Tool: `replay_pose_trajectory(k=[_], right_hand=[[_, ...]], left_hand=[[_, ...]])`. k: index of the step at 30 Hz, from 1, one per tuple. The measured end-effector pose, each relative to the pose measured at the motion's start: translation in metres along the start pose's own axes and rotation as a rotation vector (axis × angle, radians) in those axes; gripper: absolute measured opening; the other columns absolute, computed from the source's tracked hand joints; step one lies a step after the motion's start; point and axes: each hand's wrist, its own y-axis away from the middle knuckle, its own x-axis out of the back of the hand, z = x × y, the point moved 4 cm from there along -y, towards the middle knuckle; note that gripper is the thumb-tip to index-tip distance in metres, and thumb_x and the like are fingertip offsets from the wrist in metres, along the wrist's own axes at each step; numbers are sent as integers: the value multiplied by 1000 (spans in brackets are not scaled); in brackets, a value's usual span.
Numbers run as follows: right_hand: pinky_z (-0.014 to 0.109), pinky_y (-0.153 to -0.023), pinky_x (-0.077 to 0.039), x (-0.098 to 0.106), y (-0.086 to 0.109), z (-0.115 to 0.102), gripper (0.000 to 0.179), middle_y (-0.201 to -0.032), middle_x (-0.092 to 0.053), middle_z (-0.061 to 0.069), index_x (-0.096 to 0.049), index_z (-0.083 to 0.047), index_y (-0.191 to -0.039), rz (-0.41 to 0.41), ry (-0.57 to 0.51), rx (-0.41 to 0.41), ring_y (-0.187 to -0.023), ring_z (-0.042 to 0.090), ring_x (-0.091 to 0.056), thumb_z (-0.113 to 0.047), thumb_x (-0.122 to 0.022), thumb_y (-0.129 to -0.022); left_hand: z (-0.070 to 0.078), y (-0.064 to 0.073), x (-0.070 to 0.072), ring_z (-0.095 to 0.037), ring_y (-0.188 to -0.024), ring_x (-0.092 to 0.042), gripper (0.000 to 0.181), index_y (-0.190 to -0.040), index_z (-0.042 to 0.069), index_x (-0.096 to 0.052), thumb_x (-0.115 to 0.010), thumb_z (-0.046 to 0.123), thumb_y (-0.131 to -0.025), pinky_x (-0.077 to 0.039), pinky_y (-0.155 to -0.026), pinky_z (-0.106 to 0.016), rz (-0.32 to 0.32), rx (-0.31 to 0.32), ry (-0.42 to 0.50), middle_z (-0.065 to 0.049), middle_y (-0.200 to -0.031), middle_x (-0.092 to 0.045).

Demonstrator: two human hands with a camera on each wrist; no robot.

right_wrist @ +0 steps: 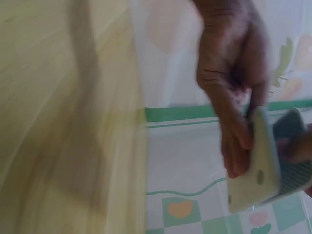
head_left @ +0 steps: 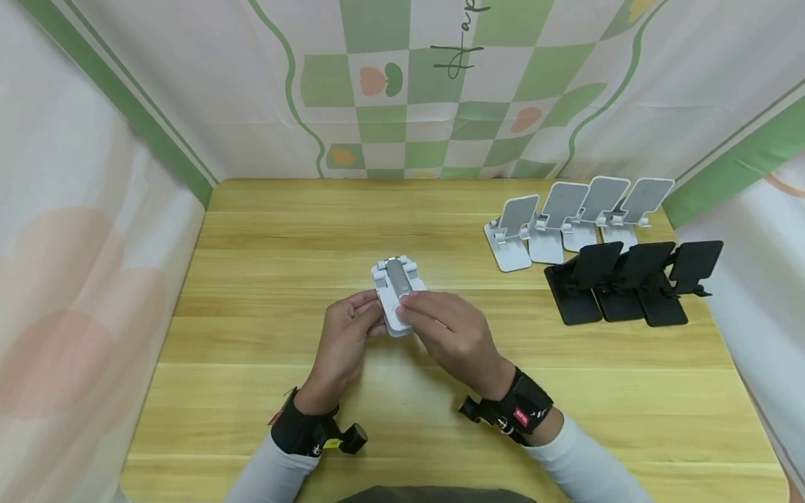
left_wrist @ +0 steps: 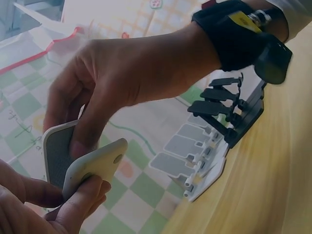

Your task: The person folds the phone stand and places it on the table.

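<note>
A white folding phone stand [head_left: 386, 296] is held above the table between both hands. In the left wrist view its grey-padded panel [left_wrist: 57, 152] stands partly apart from the white base [left_wrist: 100, 163]. My left hand [head_left: 342, 334] grips the base by its edge, fingers beneath and thumb along the side. My right hand [head_left: 454, 340] pinches the grey-padded panel at its near end, the thumb reaching between panel and base. At the right edge of the right wrist view, only the right fingers [right_wrist: 295, 148] show.
Several white phone stands [head_left: 512, 253] stand unfolded in a row at the table's back right. In front of them are three black phone stands [head_left: 572, 300]. The wooden table [head_left: 283, 230] meets a patterned curtain [head_left: 251, 140] behind and at both sides.
</note>
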Motion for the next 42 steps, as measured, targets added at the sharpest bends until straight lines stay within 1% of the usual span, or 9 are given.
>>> replay_pose_trajectory(k=[4,7,9,13,16,19,23,32,42], right_hand=[[44,-102,-45,2,2,9,50,-136,-54,16,-61,0,-125,-164,-258,-223,-123,29,-50,-16,-73,-80],[51,-108,-35,6,5,19,62,-149,-38,15,-45,0,-137,-212,-496,-488,-135,30,-36,-18,-69,-83],[51,-108,-34,9,8,27,58,-149,-38,12,-41,-1,-140,-203,-624,-714,-135,26,-37,-17,-64,-89],[45,-102,-44,11,14,40,46,-138,-47,13,-39,0,-137,-210,-853,-1140,-123,26,-49,-25,-51,-100],[42,-98,-48,7,19,44,51,-132,-49,16,-39,3,-136,-285,-1002,-1343,-117,28,-52,-32,-50,-100],[40,-96,-48,2,23,44,54,-128,-50,16,-42,4,-134,-353,-1082,-1423,-114,27,-53,-35,-52,-98],[39,-95,-49,-2,27,45,56,-124,-53,17,-44,6,-131,-402,-1113,-1442,-110,26,-55,-36,-55,-97],[40,-92,-51,-7,30,46,48,-114,-60,11,-48,10,-128,-417,-1202,-1433,-102,21,-60,-29,-52,-100],[33,-88,-54,-8,31,45,50,-115,-61,8,-49,11,-130,-423,-1242,-1443,-103,20,-61,-29,-50,-100]], left_hand=[[1,1,0,-25,-98,-69,31,-120,-11,-59,-56,4,-93,-58,-78,-32,-6,3,-3,-21,-112,-70],[2,2,0,-25,-98,-69,30,-120,-10,-59,-57,4,-93,-59,-77,-31,-3,8,-11,-20,-110,-70],[2,2,0,-24,-97,-69,30,-120,-10,-59,-56,3,-93,-59,-77,-31,0,12,-16,-20,-110,-71],[3,3,0,-24,-97,-70,30,-119,-10,-59,-55,2,-93,-59,-77,-31,1,9,-19,-20,-110,-70],[3,3,0,-24,-96,-70,29,-119,-10,-60,-55,2,-93,-59,-76,-31,-7,-1,-30,-21,-110,-70],[3,4,0,-23,-95,-70,29,-119,-9,-60,-56,3,-93,-59,-75,-30,-13,-2,-53,-19,-110,-71],[2,4,1,-22,-96,-70,29,-120,-8,-60,-56,5,-93,-59,-76,-30,-23,2,-74,-17,-110,-71],[2,4,1,-22,-97,-70,30,-120,-9,-60,-55,3,-92,-59,-76,-29,-38,3,-103,-17,-110,-71],[1,4,-1,-23,-94,-70,31,-120,-10,-60,-56,3,-92,-59,-76,-31,-53,9,-105,-19,-109,-71]])
